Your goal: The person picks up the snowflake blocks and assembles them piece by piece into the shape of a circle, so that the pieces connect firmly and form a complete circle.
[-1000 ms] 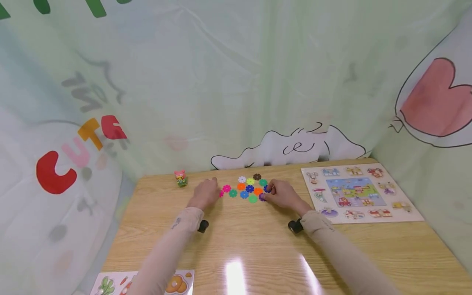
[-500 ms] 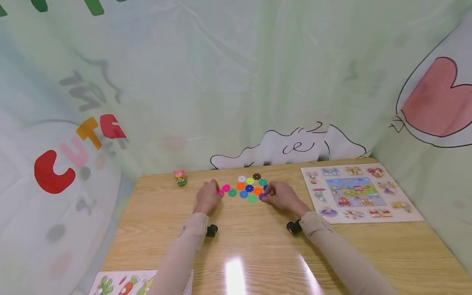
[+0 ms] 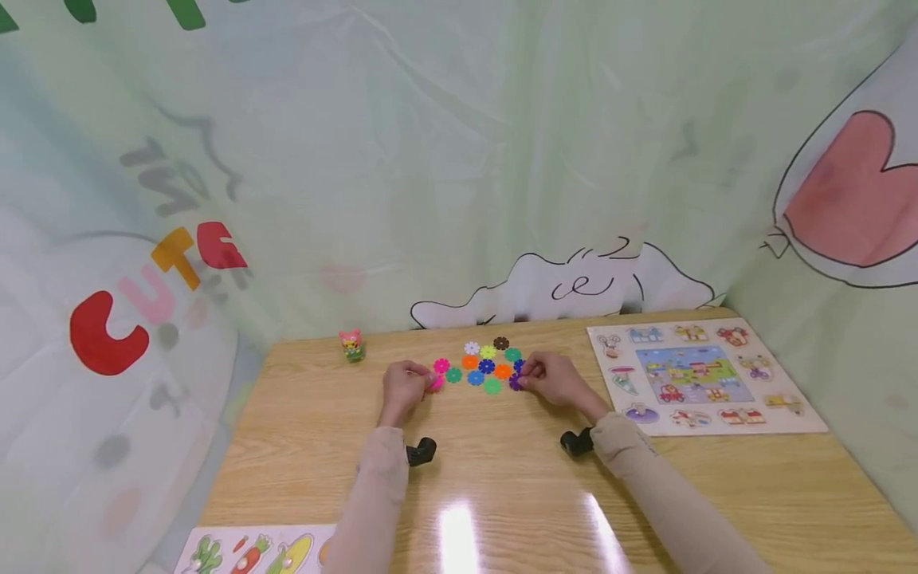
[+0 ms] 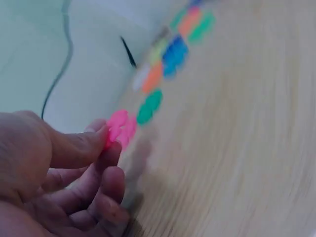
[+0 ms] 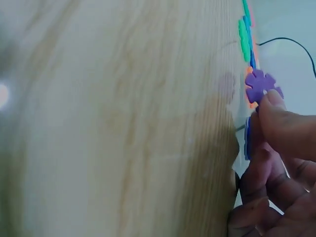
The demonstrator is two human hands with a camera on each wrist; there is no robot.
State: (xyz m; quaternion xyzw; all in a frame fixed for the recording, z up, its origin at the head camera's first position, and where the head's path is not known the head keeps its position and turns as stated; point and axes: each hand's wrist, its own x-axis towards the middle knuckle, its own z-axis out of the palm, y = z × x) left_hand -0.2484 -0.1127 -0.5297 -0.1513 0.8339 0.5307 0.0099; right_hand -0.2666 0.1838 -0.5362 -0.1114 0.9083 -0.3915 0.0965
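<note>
We pinch pink disc (image 3: 437,384) with left hand (image 3: 405,387), purple disc (image 5: 258,86) with right hand (image 3: 555,378); hands are apart, at opposite ends of other discs (image 3: 486,367) on surface (image 3: 495,454). Since second ago, pink disc comes little nearer to us; we judge left pinch moves it.

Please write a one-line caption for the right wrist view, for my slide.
A right hand pinches a purple flower-shaped disc, with a light green disc farther along the wood-grain tabletop.
</note>
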